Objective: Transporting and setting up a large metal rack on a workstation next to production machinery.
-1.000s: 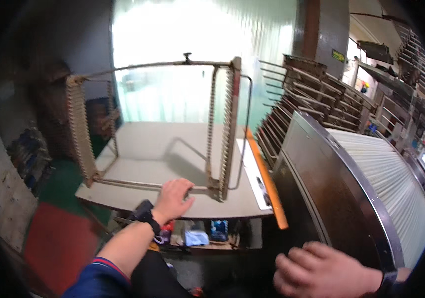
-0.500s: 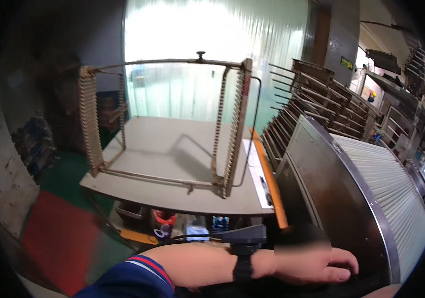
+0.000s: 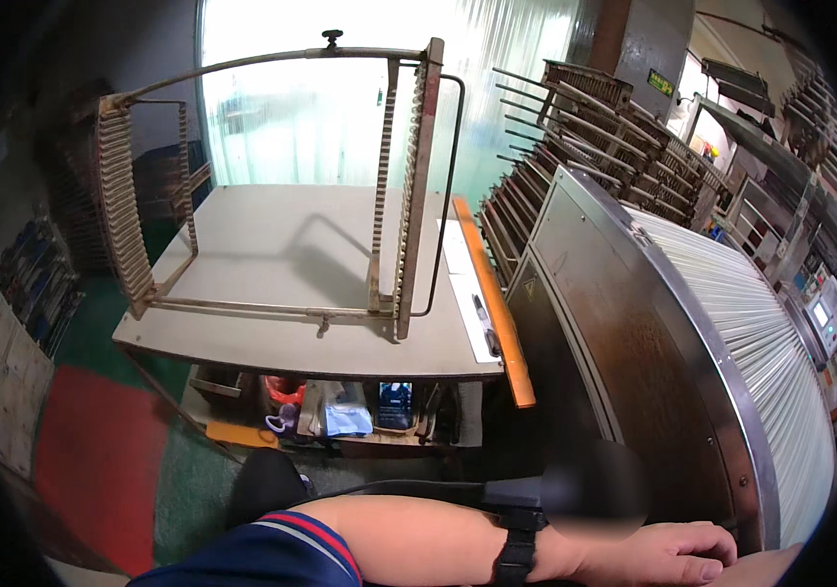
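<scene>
My left arm, in a dark blue sleeve with a red and white trim, reaches across the lower edge to the right. A black strap holds a dark device on the wrist. My left hand [image 3: 661,555] is open, its thumb and forefinger apart and loosely bent, with nothing visible in it. It lies beside a strip of bare skin [image 3: 770,569] at the bottom edge, apparently my right arm; whether they touch I cannot tell. My right hand is out of view. Beyond the hand stands a metal-sided machine [image 3: 653,342] with a ribbed, pale roller-like top [image 3: 731,303].
A slotted metal rack frame [image 3: 408,196] stands upright on a pale table [image 3: 271,210]. Papers with a pen [image 3: 483,318] lie by the table's orange edge strip [image 3: 497,313]. Several more racks [image 3: 604,137] stack behind the machine. A shelf under the table holds bags [image 3: 348,416] and boxes.
The view has shifted, so table, rack and machine sit higher and further left. My left hand has moved slightly right and down, closer to the bare skin at the bottom edge.
</scene>
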Demonstrator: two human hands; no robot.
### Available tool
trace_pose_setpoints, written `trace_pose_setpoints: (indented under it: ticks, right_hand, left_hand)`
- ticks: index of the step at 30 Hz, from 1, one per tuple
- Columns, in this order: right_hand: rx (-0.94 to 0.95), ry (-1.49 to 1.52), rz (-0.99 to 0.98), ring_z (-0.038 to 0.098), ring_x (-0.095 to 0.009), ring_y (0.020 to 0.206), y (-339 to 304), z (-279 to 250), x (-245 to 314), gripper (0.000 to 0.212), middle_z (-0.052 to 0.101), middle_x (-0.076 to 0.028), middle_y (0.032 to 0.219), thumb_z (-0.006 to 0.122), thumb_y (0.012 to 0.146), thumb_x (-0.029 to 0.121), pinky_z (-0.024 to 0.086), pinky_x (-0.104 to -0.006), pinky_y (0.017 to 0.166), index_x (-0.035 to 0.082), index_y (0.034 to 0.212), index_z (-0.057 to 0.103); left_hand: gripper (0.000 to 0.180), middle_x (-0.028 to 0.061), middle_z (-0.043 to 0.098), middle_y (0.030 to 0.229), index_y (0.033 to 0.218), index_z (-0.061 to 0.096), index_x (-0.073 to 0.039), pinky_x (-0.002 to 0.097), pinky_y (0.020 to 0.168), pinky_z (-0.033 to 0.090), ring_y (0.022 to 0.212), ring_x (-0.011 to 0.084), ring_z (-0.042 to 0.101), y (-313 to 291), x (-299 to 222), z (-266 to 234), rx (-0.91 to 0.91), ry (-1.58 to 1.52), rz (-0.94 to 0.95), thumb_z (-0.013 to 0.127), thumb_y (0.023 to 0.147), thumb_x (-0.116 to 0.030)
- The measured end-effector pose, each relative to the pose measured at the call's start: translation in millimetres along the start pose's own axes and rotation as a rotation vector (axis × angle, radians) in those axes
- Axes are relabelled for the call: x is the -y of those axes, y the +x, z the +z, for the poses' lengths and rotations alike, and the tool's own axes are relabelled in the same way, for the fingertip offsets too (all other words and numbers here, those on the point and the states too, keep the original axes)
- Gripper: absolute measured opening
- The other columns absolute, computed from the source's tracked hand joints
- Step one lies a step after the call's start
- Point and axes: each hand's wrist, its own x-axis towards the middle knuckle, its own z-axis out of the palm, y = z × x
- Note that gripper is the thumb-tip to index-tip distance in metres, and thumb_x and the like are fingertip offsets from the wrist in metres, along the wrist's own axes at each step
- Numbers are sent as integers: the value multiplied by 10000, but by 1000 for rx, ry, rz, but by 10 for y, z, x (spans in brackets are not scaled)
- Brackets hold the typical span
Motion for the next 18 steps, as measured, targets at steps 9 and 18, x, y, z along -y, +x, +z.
trace_pose_setpoints:
  ticks: [9,18]
  right_hand:
    - [-19,84,56,677,-309,927,-15,38,41,257,690,-144,950,655,863,247,530,-463,937,7,909,733]
    - [-95,286,184,667,-307,898,33,19,40,251,680,-140,931,657,861,248,531,-461,910,11,899,730]
  left_hand:
    - [449,175,717,1239,1224,729,1,410,980,532,1132,281,671,31,-132,-128,75,101,-66,752,1030,-403]
    - [594,217,690,1174,1216,714,25,445,956,543,1108,362,665,410,-146,104,24,290,345,760,988,-522]
